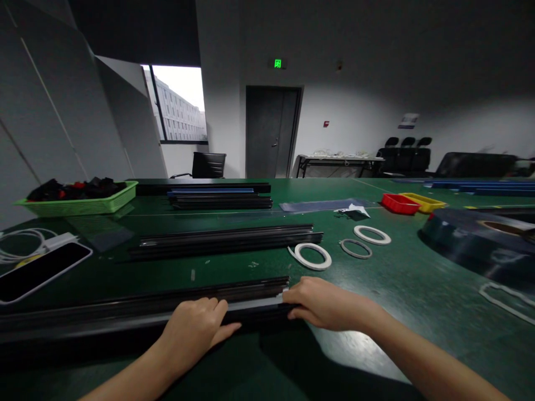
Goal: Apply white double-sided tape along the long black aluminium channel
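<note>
A long stack of dark strips [125, 312] lies across the green table [401, 278] close to me. My left hand [196, 328] rests on top of the stack near its right end, fingers curled over the upper edge. My right hand [321, 303] is at the stack's right end, its fingers closed in a pinch on the tip of a pale strip [259, 303] that lies along the top.
Two more stacks of dark strips [225, 239] [221, 197] lie farther back. Three tape rings [312, 256] sit to the right, with a large film roll [480, 239], red tray [399, 204] and yellow tray [422, 200]. A green basket [79, 203] and a phone [37, 273] are left.
</note>
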`<state>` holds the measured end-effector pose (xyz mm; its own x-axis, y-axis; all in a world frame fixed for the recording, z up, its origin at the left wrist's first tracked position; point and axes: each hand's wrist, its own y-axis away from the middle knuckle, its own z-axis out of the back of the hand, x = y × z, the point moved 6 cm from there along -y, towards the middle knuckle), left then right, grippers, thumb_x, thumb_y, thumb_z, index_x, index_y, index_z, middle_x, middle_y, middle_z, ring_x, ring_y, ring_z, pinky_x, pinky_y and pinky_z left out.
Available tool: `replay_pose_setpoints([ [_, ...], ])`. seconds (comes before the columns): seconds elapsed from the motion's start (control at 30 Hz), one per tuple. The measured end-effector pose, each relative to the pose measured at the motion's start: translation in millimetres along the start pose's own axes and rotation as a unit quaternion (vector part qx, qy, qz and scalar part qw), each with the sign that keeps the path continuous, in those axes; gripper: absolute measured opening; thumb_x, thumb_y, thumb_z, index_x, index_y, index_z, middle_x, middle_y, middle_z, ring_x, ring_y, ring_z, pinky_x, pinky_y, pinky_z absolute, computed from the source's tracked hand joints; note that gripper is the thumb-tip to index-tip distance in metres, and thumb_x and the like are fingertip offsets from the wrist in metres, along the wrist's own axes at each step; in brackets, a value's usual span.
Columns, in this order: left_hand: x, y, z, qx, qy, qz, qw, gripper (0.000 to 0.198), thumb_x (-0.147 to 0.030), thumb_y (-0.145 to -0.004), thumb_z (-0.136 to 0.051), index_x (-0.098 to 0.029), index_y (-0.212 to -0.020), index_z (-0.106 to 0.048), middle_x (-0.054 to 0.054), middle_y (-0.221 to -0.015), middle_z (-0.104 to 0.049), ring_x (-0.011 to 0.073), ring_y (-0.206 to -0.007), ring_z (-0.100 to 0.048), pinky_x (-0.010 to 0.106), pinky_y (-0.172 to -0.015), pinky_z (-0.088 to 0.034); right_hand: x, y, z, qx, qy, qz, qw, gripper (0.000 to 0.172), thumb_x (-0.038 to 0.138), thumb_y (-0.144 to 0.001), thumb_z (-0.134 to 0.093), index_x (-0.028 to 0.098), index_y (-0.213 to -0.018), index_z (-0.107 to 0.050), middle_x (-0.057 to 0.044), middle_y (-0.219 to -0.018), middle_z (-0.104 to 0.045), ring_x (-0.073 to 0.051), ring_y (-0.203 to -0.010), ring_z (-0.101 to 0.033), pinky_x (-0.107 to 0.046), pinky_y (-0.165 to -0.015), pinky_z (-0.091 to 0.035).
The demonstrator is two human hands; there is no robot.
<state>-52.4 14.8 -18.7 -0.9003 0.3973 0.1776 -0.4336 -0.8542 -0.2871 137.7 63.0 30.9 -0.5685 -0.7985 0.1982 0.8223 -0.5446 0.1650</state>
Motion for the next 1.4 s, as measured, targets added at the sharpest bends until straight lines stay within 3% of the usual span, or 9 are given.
replay_pose_setpoints([
  [0.33,5,1,-1.9,-0.010,-0.004,-0.007,1.000,0.030,-0.043,-0.086,-0.046,-0.018,-0.075,-0.057,0.002,-0.066,-0.064,0.0181,-0.062,-0.061,0.025,-0.052,-0.043,-37,16,6,0.041,-0.036,-0.063,0.997,0.012,0.024,-0.077,-0.054,0.019,-0.082,-0.064,0.000,-0.075,-0.063,-0.014,-0.066,-0.057,-0.024,-0.058,-0.037],
  [0.5,1,-1,-2.9,-0.008,-0.002,-0.016,1.000,0.029,-0.043,-0.086,-0.047,-0.018,-0.075,-0.056,0.002,-0.066,-0.064,0.0182,-0.062,-0.062,0.025,-0.052,-0.043,-23,15,6,-0.001,-0.013,-0.073,0.997,0.024,0.039,-0.080,-0.054,0.018,-0.082,-0.065,-0.004,-0.079,-0.065,-0.018,-0.073,-0.058,-0.027,-0.063,-0.039],
  [0.73,-3,-3,-2.0,-0.005,0.001,-0.021,1.000,0.027,-0.042,-0.086,-0.047,-0.019,-0.075,-0.056,0.001,-0.067,-0.064,0.0197,-0.062,-0.062,0.028,-0.052,-0.044,3,-5,-9,-0.077,0.012,-0.031,0.996,0.024,0.036,-0.085,-0.049,0.016,-0.085,-0.062,-0.009,-0.089,-0.065,-0.019,-0.085,-0.059,-0.028,-0.076,-0.041],
  [1.07,-5,-3,2.9,-0.033,-0.014,-0.033,0.999,0.025,-0.040,-0.085,-0.049,-0.018,-0.073,-0.055,0.001,-0.064,-0.062,0.0174,-0.060,-0.060,0.024,-0.051,-0.041,0,2,2,-0.019,0.006,-0.074,0.997,0.020,0.033,-0.083,-0.051,0.018,-0.084,-0.065,-0.007,-0.084,-0.067,-0.019,-0.078,-0.061,-0.026,-0.066,-0.042],
  [1.4,-5,-2,0.4,-0.022,-0.005,-0.022,0.999,0.033,-0.046,-0.087,-0.044,-0.018,-0.072,-0.056,0.002,-0.064,-0.063,0.0179,-0.058,-0.060,0.026,-0.050,-0.041,-45,32,3,0.071,-0.033,-0.192,0.978,0.021,0.034,-0.073,-0.057,0.017,-0.073,-0.069,-0.004,-0.068,-0.065,-0.015,-0.057,-0.057,-0.024,-0.050,-0.036],
])
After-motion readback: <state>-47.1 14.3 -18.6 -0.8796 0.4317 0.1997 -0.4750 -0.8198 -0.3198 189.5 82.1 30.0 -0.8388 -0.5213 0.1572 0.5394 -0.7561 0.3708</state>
